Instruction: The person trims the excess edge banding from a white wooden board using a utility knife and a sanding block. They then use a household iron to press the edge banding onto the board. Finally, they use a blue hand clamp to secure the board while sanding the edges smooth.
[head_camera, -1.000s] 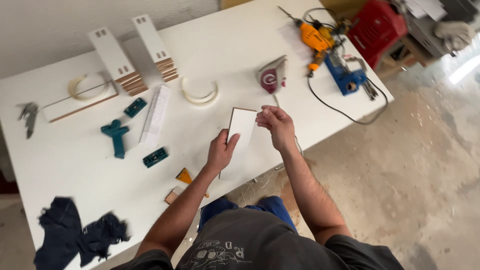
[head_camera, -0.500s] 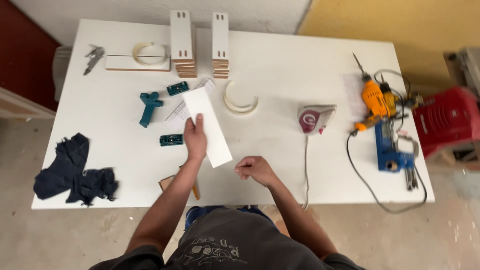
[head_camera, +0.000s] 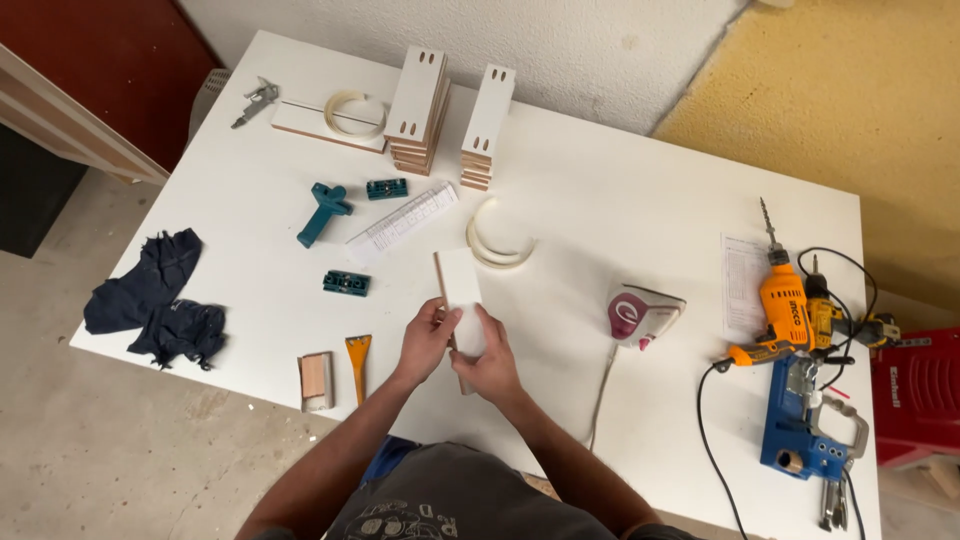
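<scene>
Head view, looking down on a white worktable (head_camera: 620, 200): I hold a small white panel (head_camera: 462, 290) with both hands near the table's front edge. My left hand (head_camera: 427, 340) curls its fingers around the panel's left edge, thumb on the white face. My right hand (head_camera: 490, 362) grips the near end, fingers wrapped over the face and pressed together. The panel's bare wooden edge shows along its left side, and its far end lies on the table or just above it; I cannot tell which.

Just beyond the panel lies a coil of pale edge banding (head_camera: 497, 238), with a white ruler-like strip (head_camera: 403, 222) to the coil's left. To the panel's right sits a small pink-and-white iron (head_camera: 640, 310), its cord running to the front edge. Left of the panel lie a teal clamp block (head_camera: 346, 283), an orange-handled scraper (head_camera: 358, 360) and a small wooden block (head_camera: 316, 380). Further left a dark blue cloth (head_camera: 155, 300) hangs over the table's edge. Two stacks of white slotted boards (head_camera: 420, 95) stand at the far side. An orange drill (head_camera: 782, 315) rests at the right end.
</scene>
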